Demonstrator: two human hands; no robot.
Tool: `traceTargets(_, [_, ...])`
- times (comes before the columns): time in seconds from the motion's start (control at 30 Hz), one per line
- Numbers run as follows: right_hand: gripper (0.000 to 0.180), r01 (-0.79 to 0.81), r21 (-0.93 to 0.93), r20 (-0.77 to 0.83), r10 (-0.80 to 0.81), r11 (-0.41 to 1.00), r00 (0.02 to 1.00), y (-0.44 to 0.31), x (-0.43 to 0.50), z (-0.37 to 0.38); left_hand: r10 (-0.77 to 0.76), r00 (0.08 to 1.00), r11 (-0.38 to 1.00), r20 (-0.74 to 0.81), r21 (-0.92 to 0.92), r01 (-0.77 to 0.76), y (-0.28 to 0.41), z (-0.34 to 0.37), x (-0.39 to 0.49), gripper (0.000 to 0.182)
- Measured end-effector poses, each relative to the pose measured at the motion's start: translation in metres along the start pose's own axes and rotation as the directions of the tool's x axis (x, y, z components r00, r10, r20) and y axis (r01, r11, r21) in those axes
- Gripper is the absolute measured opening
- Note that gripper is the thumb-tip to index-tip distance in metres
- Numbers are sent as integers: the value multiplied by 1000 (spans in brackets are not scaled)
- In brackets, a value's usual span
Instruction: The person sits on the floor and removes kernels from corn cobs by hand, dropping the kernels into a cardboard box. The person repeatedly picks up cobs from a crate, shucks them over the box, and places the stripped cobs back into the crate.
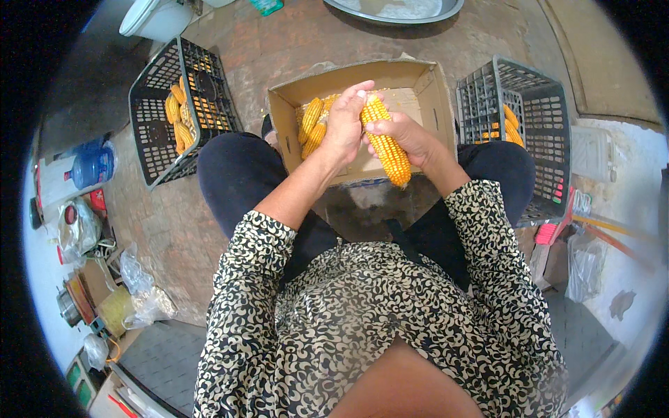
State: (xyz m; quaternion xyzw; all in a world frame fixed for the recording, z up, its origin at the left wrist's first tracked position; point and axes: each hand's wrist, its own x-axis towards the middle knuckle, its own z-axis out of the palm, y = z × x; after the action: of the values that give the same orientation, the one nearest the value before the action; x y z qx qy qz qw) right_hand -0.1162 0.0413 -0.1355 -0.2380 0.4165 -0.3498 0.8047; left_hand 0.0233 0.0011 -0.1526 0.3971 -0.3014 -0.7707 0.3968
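Observation:
An ear of dried yellow corn [388, 146] is held tilted above an open cardboard box [360, 74]. My right hand [410, 137] wraps around the middle of the ear, thumb lying across the kernels. At the ear's upper end my left hand [346, 116] grips it, thumb near the tip; some of its fingers are hidden behind the ear. Nearly all the visible rows are full of kernels. Inside the box, to the left, lie a few more corn ears [312, 117] with some loose kernels around them.
A black plastic crate [140, 112] with corn ears stands left of my knee. Another dark crate [543, 104], also holding corn, is at the right. Beyond the box sits a wide metal basin [397, 18]. A white bucket [162, 23] stands at far left, a pink-bristled brush [546, 233] at right.

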Motion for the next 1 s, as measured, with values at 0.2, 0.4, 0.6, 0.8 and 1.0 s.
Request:
traceTargets(0.2, [32, -34, -16, -23, 34, 999, 999, 5, 3, -2, -30, 998, 999, -47, -18, 29, 1, 3, -2, 34])
traceTargets(0.4, [36, -14, -26, -51, 13, 1000, 999, 0, 5, -2, -162, 987, 971, -15, -181, 157, 6, -3, 1, 47])
traceTargets(0.6, [38, 155, 222, -183, -115, 963, 976, 7, 15, -11, -252, 966, 967, 47, -4, 253, -16, 12, -29, 40])
traceTargets(0.8, [33, 282, 5, -316, -266, 959, 911, 10, 20, -22, -212, 975, 966, 63, 166, 199, -40, 12, -35, 44])
traceTargets(1.0, [40, 378, 67, -255, -351, 923, 901, 0, 17, -20, -274, 960, 944, 58, 206, 257, -46, 17, -41, 37])
